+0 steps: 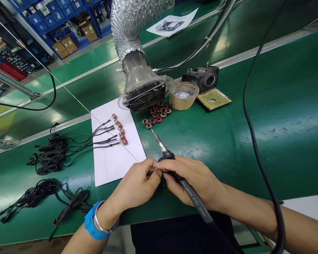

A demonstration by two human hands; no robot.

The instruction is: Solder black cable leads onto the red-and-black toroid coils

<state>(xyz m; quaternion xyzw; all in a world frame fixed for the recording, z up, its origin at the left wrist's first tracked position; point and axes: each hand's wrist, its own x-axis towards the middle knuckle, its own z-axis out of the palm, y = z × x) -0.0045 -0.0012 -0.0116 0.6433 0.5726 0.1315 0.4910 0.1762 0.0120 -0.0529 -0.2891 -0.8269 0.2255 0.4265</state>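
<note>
My right hand (194,180) is wrapped round a soldering iron (193,195), whose tip points away from me toward the pile of copper-wound ring coils (157,114). The fingers of my left hand (140,183) are pinched together beside it, fingertips touching those of my right hand. A short dark piece of black cable (149,173) shows between the left fingers; its end is hidden. On a white sheet (108,169) to the left lie several coils (122,131) joined to black cables (98,142). Below the sheet is a loose cable bundle (71,204).
A fume extractor hood (144,84) on a foil duct hangs over the coils. Behind them stand a round solder pot (184,97), a yellow sponge tray (214,99) and a black iron holder (201,78). A black cord (250,123) hangs at the right. More cables (51,153) lie left.
</note>
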